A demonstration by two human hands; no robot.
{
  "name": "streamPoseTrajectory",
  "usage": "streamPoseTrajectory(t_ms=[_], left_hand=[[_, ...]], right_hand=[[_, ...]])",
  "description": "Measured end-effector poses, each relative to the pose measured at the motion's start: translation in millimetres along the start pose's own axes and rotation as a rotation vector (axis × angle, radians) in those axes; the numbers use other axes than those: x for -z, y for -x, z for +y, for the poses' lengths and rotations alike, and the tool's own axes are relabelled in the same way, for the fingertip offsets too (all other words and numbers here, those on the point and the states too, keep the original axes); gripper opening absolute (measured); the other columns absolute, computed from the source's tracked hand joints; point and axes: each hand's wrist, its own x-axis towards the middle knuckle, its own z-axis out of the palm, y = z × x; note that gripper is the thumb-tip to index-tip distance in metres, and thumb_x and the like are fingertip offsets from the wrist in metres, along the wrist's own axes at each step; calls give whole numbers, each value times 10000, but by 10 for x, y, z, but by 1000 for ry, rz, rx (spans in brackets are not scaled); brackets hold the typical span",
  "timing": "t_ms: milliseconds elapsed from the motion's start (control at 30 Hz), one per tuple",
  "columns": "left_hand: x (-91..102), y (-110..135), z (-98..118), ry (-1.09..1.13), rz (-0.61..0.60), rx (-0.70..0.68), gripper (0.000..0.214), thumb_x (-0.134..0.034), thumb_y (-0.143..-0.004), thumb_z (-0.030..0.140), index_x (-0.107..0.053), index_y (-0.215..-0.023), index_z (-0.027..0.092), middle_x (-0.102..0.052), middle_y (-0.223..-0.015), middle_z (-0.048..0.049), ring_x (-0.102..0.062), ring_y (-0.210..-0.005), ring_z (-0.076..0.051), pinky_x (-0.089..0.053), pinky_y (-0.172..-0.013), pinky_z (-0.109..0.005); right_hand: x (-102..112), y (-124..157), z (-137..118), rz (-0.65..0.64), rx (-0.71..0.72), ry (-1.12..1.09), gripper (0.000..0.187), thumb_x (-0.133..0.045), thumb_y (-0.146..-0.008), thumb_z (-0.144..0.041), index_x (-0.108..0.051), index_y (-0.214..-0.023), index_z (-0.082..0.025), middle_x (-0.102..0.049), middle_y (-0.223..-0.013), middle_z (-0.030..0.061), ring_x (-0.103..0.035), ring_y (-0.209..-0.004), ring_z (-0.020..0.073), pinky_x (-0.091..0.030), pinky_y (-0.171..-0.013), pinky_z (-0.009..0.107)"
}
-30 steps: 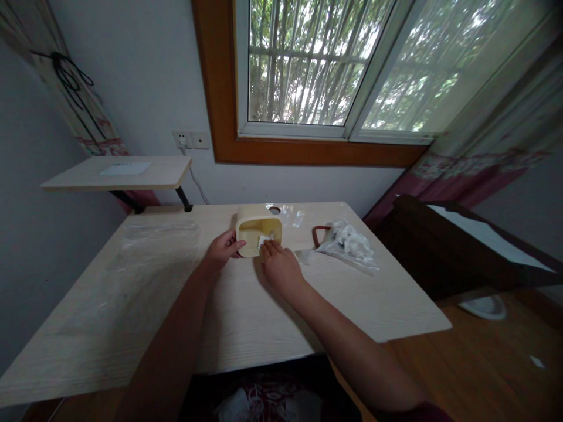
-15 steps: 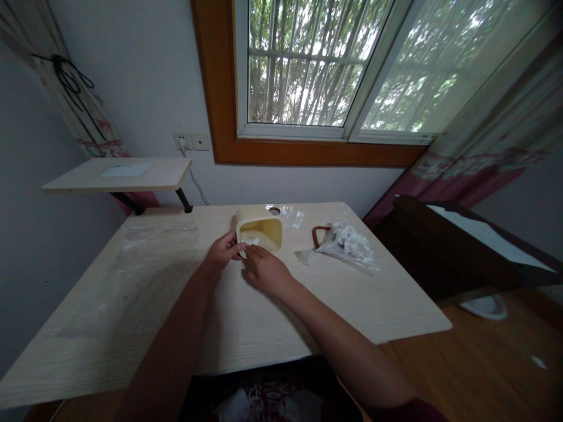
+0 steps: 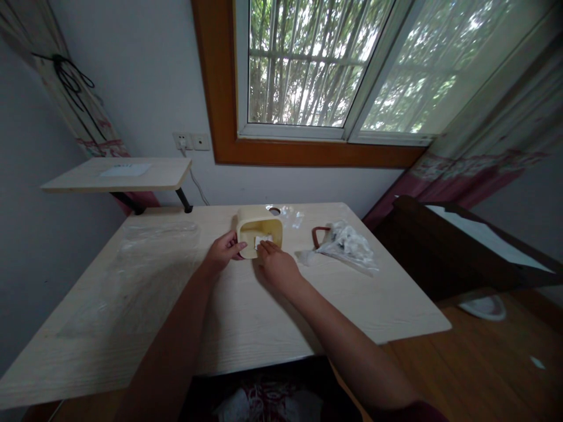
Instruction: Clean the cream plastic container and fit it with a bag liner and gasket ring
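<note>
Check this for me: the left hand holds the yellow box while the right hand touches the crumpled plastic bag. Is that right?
No: the right hand isn't on the bag; its fingers rest on the white paper in the yellow box. The head view shows this. The left hand does hold the box.

head-worn camera, facing forward and down over desk (image 3: 246, 316) (window (image 3: 303, 64) ahead)

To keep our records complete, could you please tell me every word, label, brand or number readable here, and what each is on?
Nothing is readable: the paper sheet on the wall shelf has a dark line of print too small to read, and the white slip in the cream plastic box shows no clear marks.
</note>
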Motion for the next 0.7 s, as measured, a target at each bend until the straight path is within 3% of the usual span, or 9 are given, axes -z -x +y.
streamPoseTrajectory(t_ms=[267,400,567,700], left_hand=[[15,-22,-52,-7,-3,-16,436,-785,-724,529,-604,-863,158,-570,-724,26,-624,-599,-117,-615,-551,-256],[20,-25,-65,-3,-16,-22,438,-775,-743,535,-606,-888,157,-570,-731,26,-637,-602,-122,-613,-548,-256],[0,-16,-67,-41,-31,-32,437,-765,-757,544,-568,-820,159,-553,-703,33,-648,-594,-128,-611,-544,-262],[3,-12,-82,-72,-42,-50,421,-752,-778,538,-563,-819,164,-556,-712,29,-655,-622,-137,-616,-554,-271]], right_hand=[[-42,-25,-171,52,141,-223,527,-585,-907,-221,-536,-1414,-86,-545,-1494,182,-475,-1421,228,-373,-1187,345],[47,-39,-191,50,78,-141,427,-513,-945,-205,-594,-1351,-98,-599,-1435,177,-541,-1351,233,-422,-1128,347],[235,-101,-200,-42,-16,38,301,-473,-979,-260,-708,-1077,-99,-738,-1109,197,-681,-1073,274,-497,-948,375],[250,-234,-193,-110,37,48,277,-498,-960,-238,-702,-1106,-120,-740,-1132,178,-700,-1042,258,-493,-908,354]])
